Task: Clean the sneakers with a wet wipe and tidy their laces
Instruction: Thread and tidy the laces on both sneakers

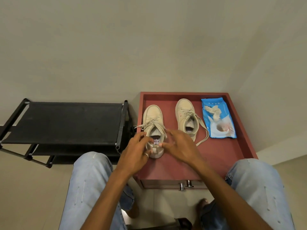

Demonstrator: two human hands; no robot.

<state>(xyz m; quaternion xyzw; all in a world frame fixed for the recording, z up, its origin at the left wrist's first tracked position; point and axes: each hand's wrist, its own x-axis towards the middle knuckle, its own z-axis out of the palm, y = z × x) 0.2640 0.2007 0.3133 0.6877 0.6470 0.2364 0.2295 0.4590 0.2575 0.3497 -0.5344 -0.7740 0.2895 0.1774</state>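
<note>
Crumpled wipe (214,112) on the pack (222,131) suggests wiping is done; left hand (134,153) fingers grip the left-edge sneaker (152,117) at its heel, right hand (179,146) fingers are spread open, and the other sneaker (184,110) has laces (203,130) trailing loose.

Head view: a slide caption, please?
Left hand and right hand at the heel of a beige sneaker on a red cabinet.

1. The near sneaker (152,117) and the far sneaker (184,110) have matt beige uppers, smooth and leather-like, with soft cloth linings.
2. Their laces (202,124) are flat woven cloth.
3. The wipe pack (222,130) is glossy, creased blue plastic film. The wipe (214,112) on it looks soft and crumpled.
4. The bench (182,166) has a smooth, matt red-brown finish, and its handles (185,185) are shiny metal.
5. The shoe rack (66,122) has matt black fabric shelves on tube frames.
6. The jeans (88,180) are pale denim.
</note>
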